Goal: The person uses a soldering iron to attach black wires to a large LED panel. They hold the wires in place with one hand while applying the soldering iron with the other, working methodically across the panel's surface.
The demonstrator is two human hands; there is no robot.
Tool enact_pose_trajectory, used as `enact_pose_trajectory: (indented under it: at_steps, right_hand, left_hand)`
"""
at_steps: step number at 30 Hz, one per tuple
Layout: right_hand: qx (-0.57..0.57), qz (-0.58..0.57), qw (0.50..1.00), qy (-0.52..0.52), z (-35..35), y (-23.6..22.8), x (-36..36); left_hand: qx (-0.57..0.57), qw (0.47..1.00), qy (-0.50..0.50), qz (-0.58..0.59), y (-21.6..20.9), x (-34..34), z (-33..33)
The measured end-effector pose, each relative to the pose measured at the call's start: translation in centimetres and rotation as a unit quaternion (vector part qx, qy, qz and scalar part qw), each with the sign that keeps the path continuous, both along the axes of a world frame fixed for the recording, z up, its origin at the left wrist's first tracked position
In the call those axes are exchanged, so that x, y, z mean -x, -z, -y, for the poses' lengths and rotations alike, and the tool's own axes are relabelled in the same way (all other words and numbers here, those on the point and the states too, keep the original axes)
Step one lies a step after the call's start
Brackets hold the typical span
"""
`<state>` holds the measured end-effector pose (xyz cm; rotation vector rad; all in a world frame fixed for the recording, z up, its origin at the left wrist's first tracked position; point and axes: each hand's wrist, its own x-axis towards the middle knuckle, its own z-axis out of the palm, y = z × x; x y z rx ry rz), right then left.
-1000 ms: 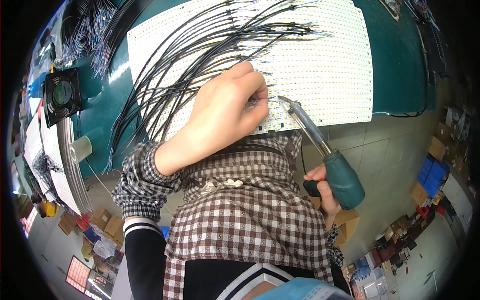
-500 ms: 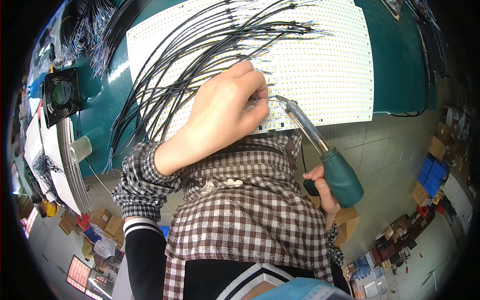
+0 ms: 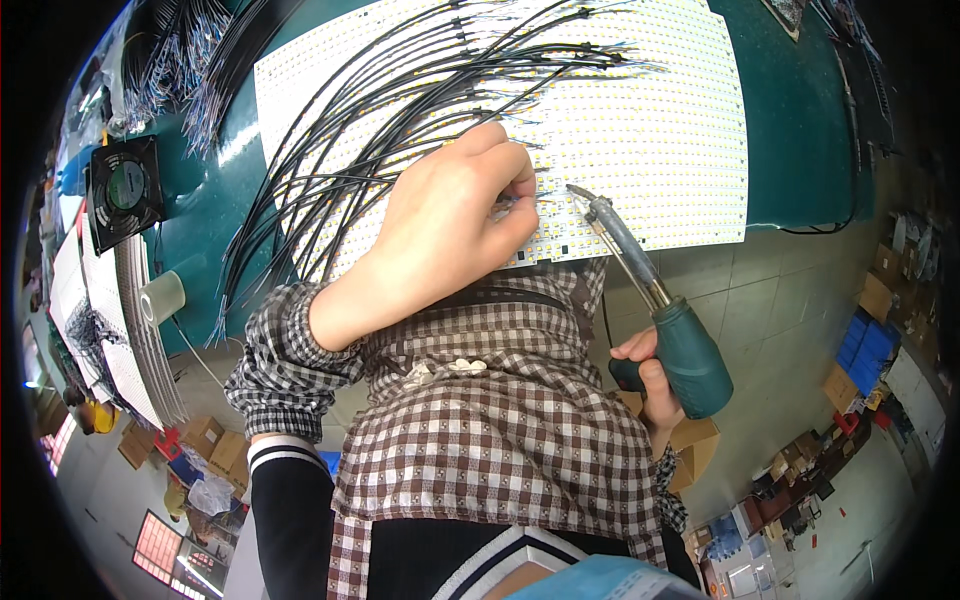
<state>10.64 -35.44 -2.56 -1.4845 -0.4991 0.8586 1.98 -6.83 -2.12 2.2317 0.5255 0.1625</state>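
A large white LED panel [image 3: 640, 130] lies on the green table, dotted with rows of small yellowish LEDs. Across its left half run many black cables [image 3: 370, 120] with thin stripped wire ends. My left hand [image 3: 455, 210] rests over the panel's near edge, thumb and finger pinching a thin wire [image 3: 545, 194] whose end pokes out past them. Most of that wire is hidden under the hand. My right hand [image 3: 655, 385] grips a green-handled soldering gun [image 3: 690, 360]. Its metal tip hovers to the right of the pinched wire, apart from it.
A black fan [image 3: 125, 190] stands on the green table [image 3: 800, 120] at the left, by a white roll [image 3: 162, 298]. More wire bundles [image 3: 205, 70] lie at the far left, and stacked white panels [image 3: 135, 340] lean nearby. Cardboard boxes [image 3: 215, 445] sit on the floor.
The soldering gun has shifted slightly right, its tip drawing away from the wire at my left fingertips. My left hand has stayed in place.
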Motion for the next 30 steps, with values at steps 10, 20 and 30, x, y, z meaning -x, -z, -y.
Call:
enact_pose_trajectory:
  at_steps: [10, 20, 30]
  right_hand:
    - [-0.029, -0.001, 0.999, 0.046, 0.2, -0.2, -0.5]
    - [-0.043, 0.046, 0.992, 0.105, 0.3, 0.9, -1.3]
    - [-0.073, 0.045, 0.979, 0.187, 0.2, 0.6, -2.4]
  left_hand:
    - [-0.087, 0.996, -0.006, 0.031, -1.9, 0.5, 0.7]
    - [-0.15, 0.987, -0.005, 0.056, 0.2, -1.8, -4.3]
    - [-0.19, 0.979, 0.062, 0.042, -2.2, -1.7, -1.3]
